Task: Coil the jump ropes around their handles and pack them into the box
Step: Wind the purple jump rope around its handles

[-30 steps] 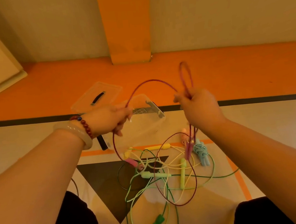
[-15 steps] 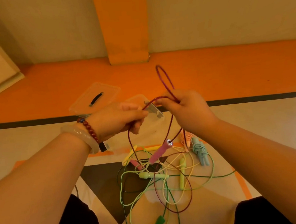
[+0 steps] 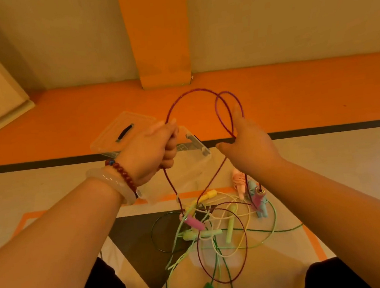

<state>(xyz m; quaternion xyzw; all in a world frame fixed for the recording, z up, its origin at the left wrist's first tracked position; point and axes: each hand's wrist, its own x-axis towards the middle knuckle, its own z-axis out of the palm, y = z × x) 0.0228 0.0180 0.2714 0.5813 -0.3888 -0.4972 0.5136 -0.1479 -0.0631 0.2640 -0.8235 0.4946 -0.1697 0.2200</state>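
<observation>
The floor (image 3: 325, 158) was pale, with an orange band along the far wall and an orange pillar (image 3: 160, 42) rising from it. The left hand (image 3: 149, 152), with bracelets (image 3: 122, 173) at its wrist, had a closed grip on the maroon rope (image 3: 189, 95). The right hand (image 3: 249, 147) kept a wide grip, its fingers straight, and a loop of the cord hung in the crook beside the thumb. The cord arched between the two hands. One pink handle (image 3: 194, 222) lay on the floor below, and the other (image 3: 258, 197) dangled under the right wrist. The clear box (image 3: 196, 166) stood just beyond the left hand, its lid (image 3: 125, 131) lying behind it. Loose green and yellow ropes (image 3: 228, 237) lay tangled near the knees. Two coiled bundles, one peach (image 3: 239, 182) and one blue (image 3: 264, 211), lay beside them.
</observation>
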